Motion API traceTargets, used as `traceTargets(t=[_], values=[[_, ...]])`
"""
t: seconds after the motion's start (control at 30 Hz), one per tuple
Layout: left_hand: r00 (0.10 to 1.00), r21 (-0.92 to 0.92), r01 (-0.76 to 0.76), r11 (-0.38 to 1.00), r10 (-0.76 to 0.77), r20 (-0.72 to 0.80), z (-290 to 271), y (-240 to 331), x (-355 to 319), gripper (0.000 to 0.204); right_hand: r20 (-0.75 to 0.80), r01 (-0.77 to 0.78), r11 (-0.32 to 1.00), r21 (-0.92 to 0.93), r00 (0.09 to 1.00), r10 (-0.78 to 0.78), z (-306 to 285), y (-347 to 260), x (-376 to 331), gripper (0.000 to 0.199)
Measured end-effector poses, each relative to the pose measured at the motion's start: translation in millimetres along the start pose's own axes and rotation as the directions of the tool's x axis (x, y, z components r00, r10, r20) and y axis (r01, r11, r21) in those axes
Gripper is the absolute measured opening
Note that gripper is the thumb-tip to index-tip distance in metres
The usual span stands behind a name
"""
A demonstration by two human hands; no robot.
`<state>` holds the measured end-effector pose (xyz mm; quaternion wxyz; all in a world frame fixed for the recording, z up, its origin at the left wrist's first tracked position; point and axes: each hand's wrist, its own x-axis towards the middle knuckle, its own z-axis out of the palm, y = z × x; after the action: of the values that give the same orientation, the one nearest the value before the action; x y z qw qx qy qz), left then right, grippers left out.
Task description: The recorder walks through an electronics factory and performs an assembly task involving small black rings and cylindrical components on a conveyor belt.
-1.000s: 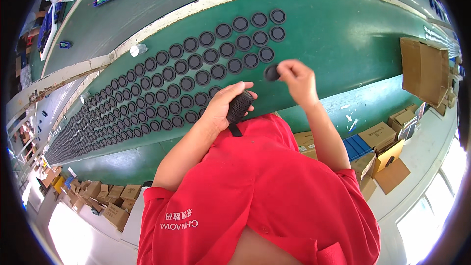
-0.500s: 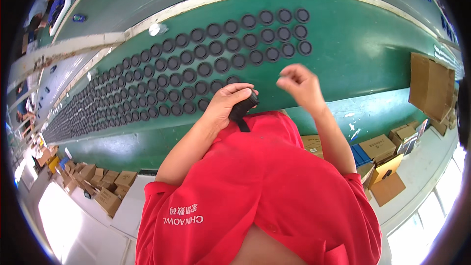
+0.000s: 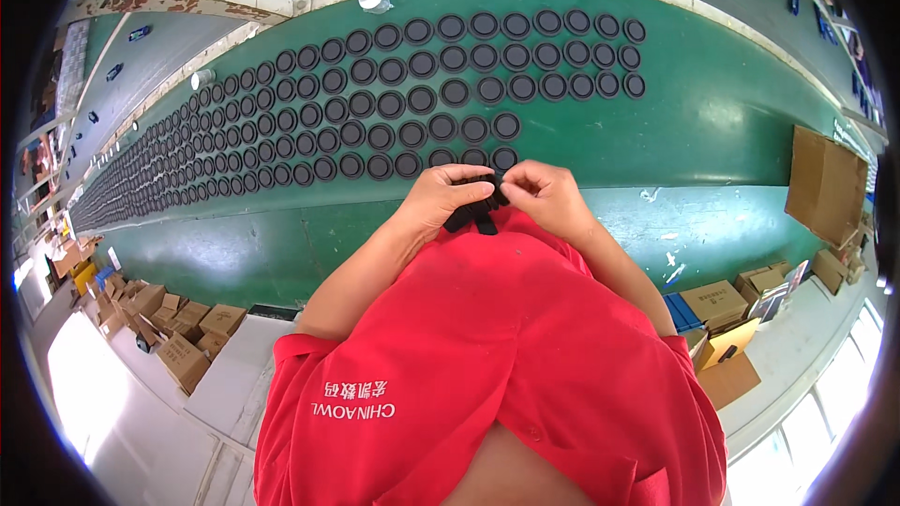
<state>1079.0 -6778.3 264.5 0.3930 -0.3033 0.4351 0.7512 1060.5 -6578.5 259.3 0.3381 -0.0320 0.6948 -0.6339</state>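
Observation:
Close to my body, my left hand [image 3: 442,197] is wrapped round a small stack of black round caps [image 3: 466,215], with a short black strap-like piece [image 3: 485,223] hanging below it. My right hand [image 3: 546,193] meets the stack from the other side, thumb and forefinger pinched at its end. The fingers hide most of what they grip. Just beyond both hands, round black caps [image 3: 490,89] with raised rims lie flat in several long rows on the green table [image 3: 703,122], running far off to the left.
A white round container [image 3: 374,0] stands by the table's far edge, and another small white one [image 3: 201,80] farther left. An open cardboard box [image 3: 825,187] is at the right. More cartons [image 3: 192,323] sit low on the left, others [image 3: 717,305] low on the right.
My right hand has come in from the right and now touches the black stack, where before it hung apart over the table. The view has shifted, so the rows appear farther right.

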Motion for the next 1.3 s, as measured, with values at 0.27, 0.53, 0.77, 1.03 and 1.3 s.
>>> traceTargets(t=[0.27, 0.53, 0.77, 1.03, 1.3], values=[[0.998, -0.002, -0.055, 0.998, 0.055, -0.039, -19, 0, 0, 0.032, -0.515, -0.138, 0.989, -0.051, 0.852, 0.093, -43, 30, 41, 0.012], [1.000, -0.054, -0.021, 0.998, 0.021, 0.007, -21, 1, 3, 0.035, -0.571, -0.246, 0.933, -0.262, 0.819, 0.056, -41, 35, 45, 0.023], [0.997, -0.060, -0.069, 0.996, 0.071, 0.038, -10, 3, 10, 0.028, -0.470, -0.061, 0.992, -0.110, 0.883, 0.002, -20, 19, 17, 0.028], [0.995, -0.041, -0.031, 0.999, 0.034, 0.091, 7, 2, 17, 0.031, 0.012, -0.137, 0.950, 0.281, 0.990, 0.139, -6, 2, -1, 0.023], [0.991, -0.002, -0.070, 0.998, 0.070, 0.113, 35, -7, 30, 0.028, 0.076, -0.186, 0.868, 0.461, 0.982, 0.170, -34, 10, -14, 0.019]])
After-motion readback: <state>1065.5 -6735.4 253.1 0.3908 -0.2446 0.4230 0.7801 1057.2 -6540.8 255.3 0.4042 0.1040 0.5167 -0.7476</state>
